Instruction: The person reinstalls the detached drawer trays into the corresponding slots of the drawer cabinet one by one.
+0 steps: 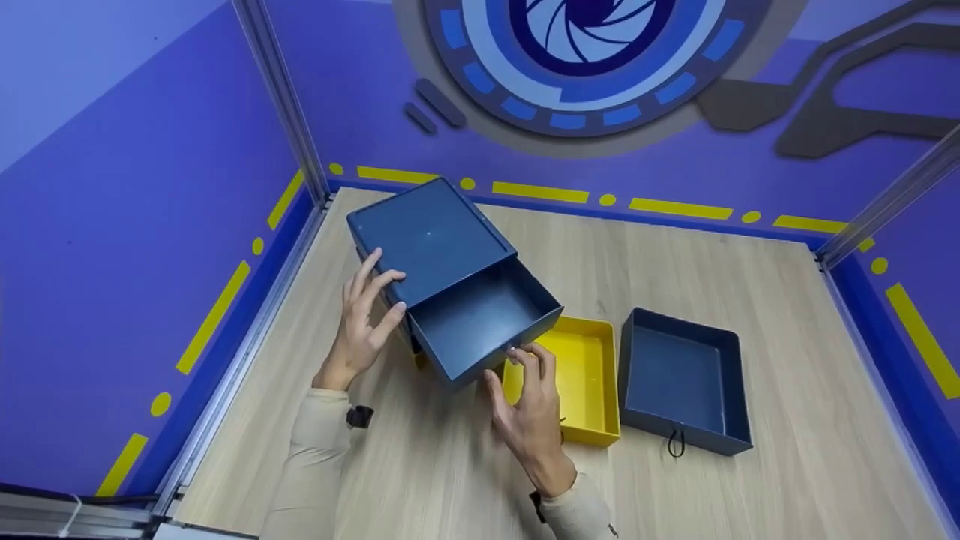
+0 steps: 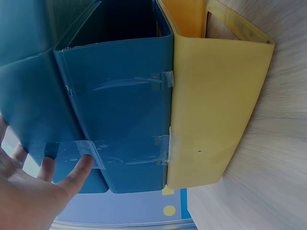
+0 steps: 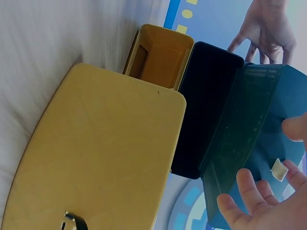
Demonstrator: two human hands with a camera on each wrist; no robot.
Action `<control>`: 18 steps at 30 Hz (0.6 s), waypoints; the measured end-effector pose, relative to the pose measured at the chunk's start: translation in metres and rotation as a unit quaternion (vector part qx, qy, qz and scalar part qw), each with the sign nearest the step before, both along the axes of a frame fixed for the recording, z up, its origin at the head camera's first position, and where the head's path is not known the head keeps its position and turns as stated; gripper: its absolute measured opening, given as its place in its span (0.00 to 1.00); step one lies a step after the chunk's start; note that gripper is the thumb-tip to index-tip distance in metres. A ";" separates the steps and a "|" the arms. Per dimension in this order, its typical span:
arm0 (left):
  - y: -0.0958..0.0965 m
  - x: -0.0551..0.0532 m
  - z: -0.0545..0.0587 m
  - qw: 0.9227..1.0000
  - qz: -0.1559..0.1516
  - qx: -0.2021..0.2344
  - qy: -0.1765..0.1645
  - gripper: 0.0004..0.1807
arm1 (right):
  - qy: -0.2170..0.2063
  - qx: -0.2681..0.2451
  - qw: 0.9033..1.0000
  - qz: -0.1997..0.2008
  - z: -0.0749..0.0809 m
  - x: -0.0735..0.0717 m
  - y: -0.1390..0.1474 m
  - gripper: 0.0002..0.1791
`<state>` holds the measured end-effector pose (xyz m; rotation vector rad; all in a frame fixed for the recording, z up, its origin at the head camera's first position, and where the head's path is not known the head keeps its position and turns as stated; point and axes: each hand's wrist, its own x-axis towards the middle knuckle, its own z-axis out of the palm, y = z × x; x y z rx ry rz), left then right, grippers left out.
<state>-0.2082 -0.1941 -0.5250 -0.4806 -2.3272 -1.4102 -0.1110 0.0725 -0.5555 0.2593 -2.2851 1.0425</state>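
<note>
A stacked drawer unit has two dark blue tiers above a yellow bottom one. Its top drawer is pulled partway out, and I see nothing inside. My left hand rests with spread fingers against the unit's left side, near strips of clear tape. At the drawer's front, my right hand has its fingers close to a small pale tab; the thumb lies apart from it. In the right wrist view, the middle blue tier is an empty slot.
A yellow drawer with a dark loop sits on the wooden table, just right of the unit. Beside it lies a dark blue drawer with a black loop. Blue panel walls enclose the table.
</note>
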 end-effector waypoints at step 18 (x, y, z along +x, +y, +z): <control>0.000 0.000 0.000 1.000 0.003 -0.003 -0.004 0.23 | -0.023 -0.012 1.000 0.009 0.001 -0.012 -0.007 0.25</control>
